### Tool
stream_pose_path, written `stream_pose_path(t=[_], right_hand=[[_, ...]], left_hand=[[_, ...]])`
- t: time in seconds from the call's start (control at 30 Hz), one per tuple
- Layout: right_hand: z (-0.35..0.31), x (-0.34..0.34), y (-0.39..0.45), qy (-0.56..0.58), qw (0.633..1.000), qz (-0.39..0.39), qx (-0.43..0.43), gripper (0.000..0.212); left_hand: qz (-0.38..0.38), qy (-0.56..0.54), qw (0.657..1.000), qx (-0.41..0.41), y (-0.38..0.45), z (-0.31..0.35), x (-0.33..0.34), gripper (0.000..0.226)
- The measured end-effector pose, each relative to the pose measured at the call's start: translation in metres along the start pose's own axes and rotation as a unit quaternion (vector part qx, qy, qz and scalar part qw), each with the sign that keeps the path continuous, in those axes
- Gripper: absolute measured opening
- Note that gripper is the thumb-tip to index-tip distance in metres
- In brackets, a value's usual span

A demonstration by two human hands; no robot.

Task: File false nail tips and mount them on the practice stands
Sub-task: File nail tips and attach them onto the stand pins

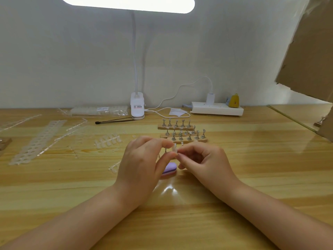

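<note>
1. Two bare forearms, entering from the bottom edge and converging above the wooden table point(252, 159).
2. Left hand point(142, 159): thumb and forefinger curled, pinching a small clear nail tip point(174, 149), held just above the table at centre.
3. Right hand point(203, 159): fingers curled, fingertips meeting the same nail tip from the opposite side; grip or mere touch, cannot tell.
4. Purple nail file block point(170, 168): flat on the table, beneath and between the two hands, partly hidden by the left thumb.
5. Practice stands point(182, 131): three wooden strips in rows just beyond the hands, each set with upright metal pegs; mounted tips too small to confirm.
6. Loose clear nail tips on sprue point(108, 140): left of the hands, near the table's middle.
7. Emptied clear sprue strips point(38, 141): further left, lying diagonally.
8. Bagged tray of tips point(99, 110): at the table's back edge, left of the lamp.
9. White clip lamp point(137, 108): base against the wall, neck rising to a lit head overhead.
10. White power strip point(217, 108): right of the lamp, with a charger plugged in.
11. Brown cardboard point(310, 51): upper right corner.
</note>
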State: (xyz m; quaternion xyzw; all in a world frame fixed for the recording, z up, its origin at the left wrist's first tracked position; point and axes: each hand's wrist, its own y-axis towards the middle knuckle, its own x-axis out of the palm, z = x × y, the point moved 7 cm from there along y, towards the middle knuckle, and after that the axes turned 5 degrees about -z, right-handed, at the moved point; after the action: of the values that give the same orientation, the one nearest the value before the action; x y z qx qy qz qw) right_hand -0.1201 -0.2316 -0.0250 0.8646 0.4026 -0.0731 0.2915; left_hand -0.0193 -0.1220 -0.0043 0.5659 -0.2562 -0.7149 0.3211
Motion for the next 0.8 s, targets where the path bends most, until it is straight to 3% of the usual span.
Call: stream_pose_path(t=[0.8], right_hand=[[-0.0065,0.0014,-0.0026,-0.043,0.996,-0.023,-0.074,0.013]], left_hand=[[-0.023,-0.046,0.998,-0.021,0.0014,-0.0015,-0.0005,0.029]])
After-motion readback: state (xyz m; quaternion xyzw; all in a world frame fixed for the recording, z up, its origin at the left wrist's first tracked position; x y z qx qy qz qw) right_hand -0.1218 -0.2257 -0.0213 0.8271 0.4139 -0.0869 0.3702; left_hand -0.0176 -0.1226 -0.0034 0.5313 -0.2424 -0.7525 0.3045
